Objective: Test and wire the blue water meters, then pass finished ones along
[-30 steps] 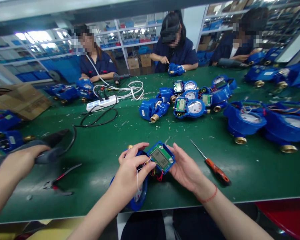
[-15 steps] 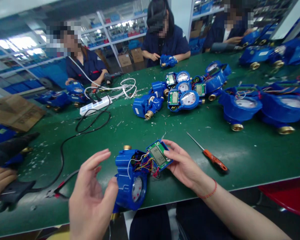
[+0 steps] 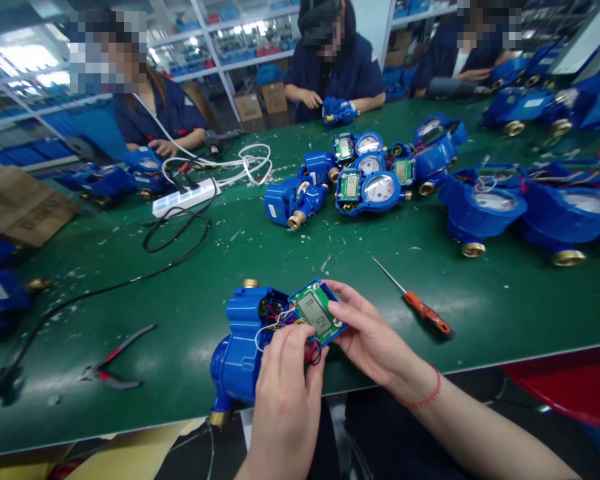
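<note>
Green table (image 3: 285, 257), one rounded blue meter (image 3: 237, 357) at its front edge; right grip (image 3: 367, 331) holds one blue-framed display (image 3: 316, 312); left grip (image 3: 289, 390) unclear.

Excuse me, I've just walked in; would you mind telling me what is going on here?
Someone's right hand holds a green-boarded display module, with the left hand's fingertips at its lower edge, near the wires. These wires run to a blue water meter at the near edge of the green workbench. A screwdriver lies to the right, pliers to the left.
</note>
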Tool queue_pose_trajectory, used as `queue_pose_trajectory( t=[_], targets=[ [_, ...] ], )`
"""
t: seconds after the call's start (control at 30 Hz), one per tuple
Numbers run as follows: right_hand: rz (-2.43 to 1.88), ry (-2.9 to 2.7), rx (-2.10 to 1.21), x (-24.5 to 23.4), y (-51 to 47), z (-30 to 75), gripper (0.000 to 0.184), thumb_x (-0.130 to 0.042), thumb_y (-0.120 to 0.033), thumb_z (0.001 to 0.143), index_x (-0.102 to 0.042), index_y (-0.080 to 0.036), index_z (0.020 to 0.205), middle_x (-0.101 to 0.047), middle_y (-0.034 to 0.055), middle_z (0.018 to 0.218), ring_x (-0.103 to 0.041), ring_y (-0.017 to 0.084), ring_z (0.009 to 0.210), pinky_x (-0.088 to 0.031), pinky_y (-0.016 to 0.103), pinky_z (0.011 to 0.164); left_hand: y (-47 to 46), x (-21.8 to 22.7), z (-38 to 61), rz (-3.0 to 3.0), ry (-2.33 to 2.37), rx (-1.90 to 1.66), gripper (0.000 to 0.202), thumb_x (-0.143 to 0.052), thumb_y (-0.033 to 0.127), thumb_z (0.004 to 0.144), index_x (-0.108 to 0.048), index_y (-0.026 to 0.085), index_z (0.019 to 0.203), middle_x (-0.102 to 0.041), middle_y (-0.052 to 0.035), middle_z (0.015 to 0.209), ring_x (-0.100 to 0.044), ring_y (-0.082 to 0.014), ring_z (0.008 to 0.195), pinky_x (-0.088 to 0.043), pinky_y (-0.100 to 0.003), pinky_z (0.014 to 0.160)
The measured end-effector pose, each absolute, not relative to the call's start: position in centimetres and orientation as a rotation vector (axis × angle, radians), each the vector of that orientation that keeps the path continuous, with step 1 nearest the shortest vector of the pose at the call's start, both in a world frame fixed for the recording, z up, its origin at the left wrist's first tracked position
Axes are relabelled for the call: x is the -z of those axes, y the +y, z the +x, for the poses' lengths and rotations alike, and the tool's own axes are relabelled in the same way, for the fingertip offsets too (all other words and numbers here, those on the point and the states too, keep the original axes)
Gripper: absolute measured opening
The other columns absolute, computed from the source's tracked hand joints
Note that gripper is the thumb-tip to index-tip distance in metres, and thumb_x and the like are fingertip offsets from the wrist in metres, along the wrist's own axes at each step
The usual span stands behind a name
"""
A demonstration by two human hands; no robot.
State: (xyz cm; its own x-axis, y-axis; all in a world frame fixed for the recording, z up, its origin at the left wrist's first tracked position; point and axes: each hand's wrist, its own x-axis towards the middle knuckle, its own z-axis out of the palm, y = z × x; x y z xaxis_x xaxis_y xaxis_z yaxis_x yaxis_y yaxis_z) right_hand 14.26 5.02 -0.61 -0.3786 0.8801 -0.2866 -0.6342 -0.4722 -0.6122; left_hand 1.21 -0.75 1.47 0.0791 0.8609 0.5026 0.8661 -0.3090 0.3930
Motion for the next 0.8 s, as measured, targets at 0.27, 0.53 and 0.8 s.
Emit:
queue_pose_trajectory(
  t=[0.27, 0.53, 0.8],
  targets=[
    [-0.672, -0.567, -1.888, 0.9, 4.6, 14.3, 0.052, -0.074, -0.024, 0.074, -0.048, -0.024, 0.12, -0.056, 0.0016, 0.11, -0.058, 0.013, 0.091, -0.05, 0.021, 0.074, -1.3, -2.1, 0.2, -2.464, -1.855, 1.174, 0.014, -0.055, 0.006, 0.085, -0.055, 0.02, 0.088, -0.061, 0.0029, 0.076, -0.06, -0.0081, 0.069, -0.047, -0.016, 0.068],
    [-0.665, -0.587, -1.844, 0.3, 4.4, 14.3, 0.054, -0.075, -0.023, 0.074, -0.047, -0.024, 0.12, -0.056, 0.0019, 0.11, -0.057, 0.011, 0.095, -0.049, 0.019, 0.077, -1.4, -1.8, -0.1, -2.396, -1.88, 1.141, 0.009, -0.052, 0.013, 0.089, -0.056, 0.02, 0.087, -0.065, 0.0029, 0.08, -0.063, -0.0088, 0.072, -0.046, -0.018, 0.071],
    [-0.687, -0.54, -1.864, 0.0, 4.3, 14.3, 0.056, -0.076, -0.022, 0.073, -0.045, -0.023, 0.12, -0.056, 0.0018, 0.11, -0.057, 0.01, 0.091, -0.049, 0.019, 0.072, -1.4, -2.1, 0.0, -2.361, -1.936, 1.109, 0.011, -0.049, 0.016, 0.091, -0.056, 0.022, 0.086, -0.064, 0.0044, 0.075, -0.061, -0.0096, 0.069, -0.044, -0.02, 0.065]
  ],
)
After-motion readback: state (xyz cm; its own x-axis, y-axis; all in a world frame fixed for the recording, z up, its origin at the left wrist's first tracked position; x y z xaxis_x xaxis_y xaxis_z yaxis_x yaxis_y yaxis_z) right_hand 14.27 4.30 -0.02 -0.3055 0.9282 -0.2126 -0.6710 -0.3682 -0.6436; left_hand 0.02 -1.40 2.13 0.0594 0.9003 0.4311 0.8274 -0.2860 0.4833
